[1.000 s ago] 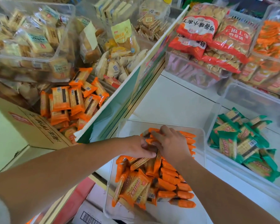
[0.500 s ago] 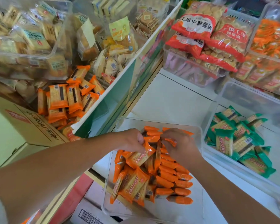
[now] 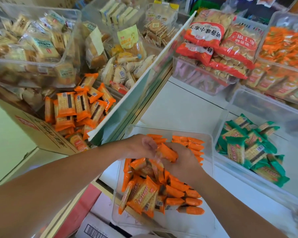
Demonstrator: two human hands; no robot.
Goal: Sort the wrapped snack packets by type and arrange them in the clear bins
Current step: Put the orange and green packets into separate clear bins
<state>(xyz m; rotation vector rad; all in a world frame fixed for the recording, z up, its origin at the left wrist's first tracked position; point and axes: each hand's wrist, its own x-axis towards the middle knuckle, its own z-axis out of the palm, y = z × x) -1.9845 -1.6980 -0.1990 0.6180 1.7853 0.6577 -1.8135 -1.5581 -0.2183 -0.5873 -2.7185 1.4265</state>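
Orange packets (image 3: 144, 194) fill the clear bin (image 3: 212, 152) nearest me, some in rows on edge, some loose; above them my right hand (image 3: 184, 158) curls round one held packet (image 3: 168, 152), and my left hand (image 3: 141, 146) meets its end, fingers bent, though blur hides whether they pinch it. To the right a second bin (image 3: 220, 121) holds heaped green packets (image 3: 251, 148); both stand on a white shelf (image 3: 184, 107); farther back lie red bags (image 3: 206, 33) printed with Chinese characters, upside down to me.

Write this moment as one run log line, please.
step: arranging | left hand, right hand: both hold one orange packet | where: over clear bin of stacked packets | grip detail: blurred
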